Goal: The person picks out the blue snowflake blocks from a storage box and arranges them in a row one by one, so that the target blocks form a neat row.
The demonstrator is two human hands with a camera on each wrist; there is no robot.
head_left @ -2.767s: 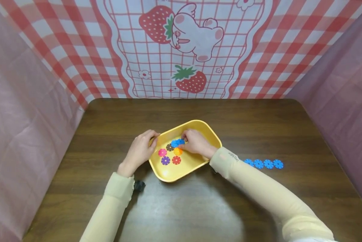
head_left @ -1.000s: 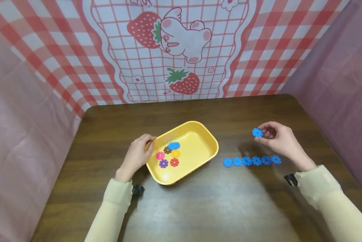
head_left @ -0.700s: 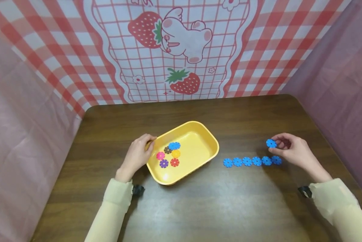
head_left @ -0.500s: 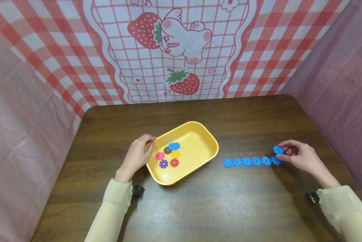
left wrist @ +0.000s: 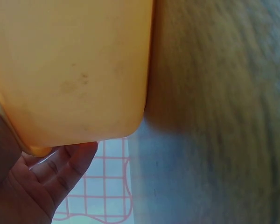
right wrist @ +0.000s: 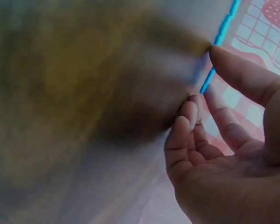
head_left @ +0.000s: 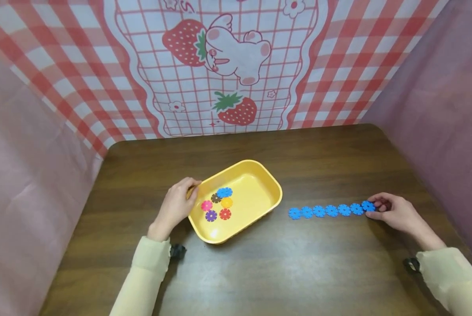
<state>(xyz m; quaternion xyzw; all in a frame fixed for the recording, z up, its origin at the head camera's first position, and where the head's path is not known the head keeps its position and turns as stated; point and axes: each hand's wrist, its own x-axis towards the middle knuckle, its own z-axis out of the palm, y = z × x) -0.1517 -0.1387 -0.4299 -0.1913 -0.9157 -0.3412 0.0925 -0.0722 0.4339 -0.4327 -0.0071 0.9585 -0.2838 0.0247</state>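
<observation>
With thumb and fingertips, my right hand pinches a blue notched building disc at the right end of a row of matching blue discs on the table. From the right wrist view, the held disc shows as a thin blue edge by the fingers. My left hand grips the rim of a yellow plastic tray at its left end; the left wrist view has fingers against the outer wall. Inside the tray lie overlapping blue discs and pink, brown, purple, orange and red ones.
The dark wooden table runs to a red-checked cloth with strawberries at the back. Pink fabric hangs on both sides. The tray stands left of the blue row, at an angle.
My right hand has carried a blue disc from the tray rightwards, then down to the row's right end. My left hand has stayed on the tray rim; the view has shifted slightly.
</observation>
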